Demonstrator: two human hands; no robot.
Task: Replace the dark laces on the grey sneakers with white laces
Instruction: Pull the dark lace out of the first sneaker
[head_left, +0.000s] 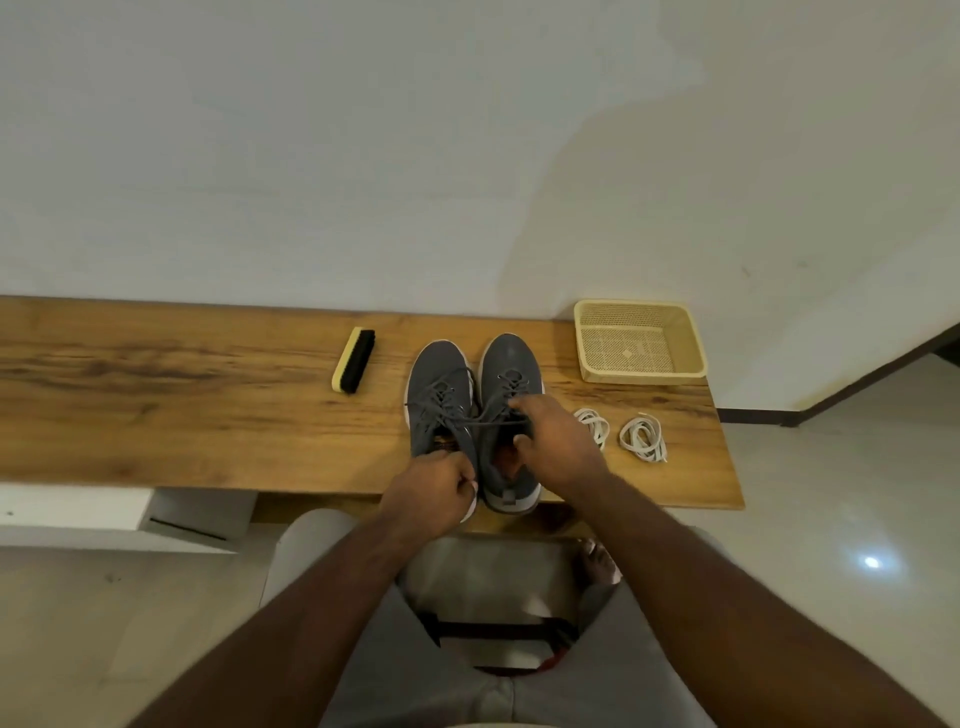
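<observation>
Over the near edge of the tabletop (208, 415), my left hand (434, 491) was fisted on a dark lace (485, 422) running far-right toward my right hand (556, 441), its grip closed at the right grey sneaker (506, 364); white laces (643, 437) lay further right.

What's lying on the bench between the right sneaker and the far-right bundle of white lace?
In the head view, another coiled white lace lies there, between the right sneaker and the outer white lace bundle, partly hidden behind the right hand.
</observation>
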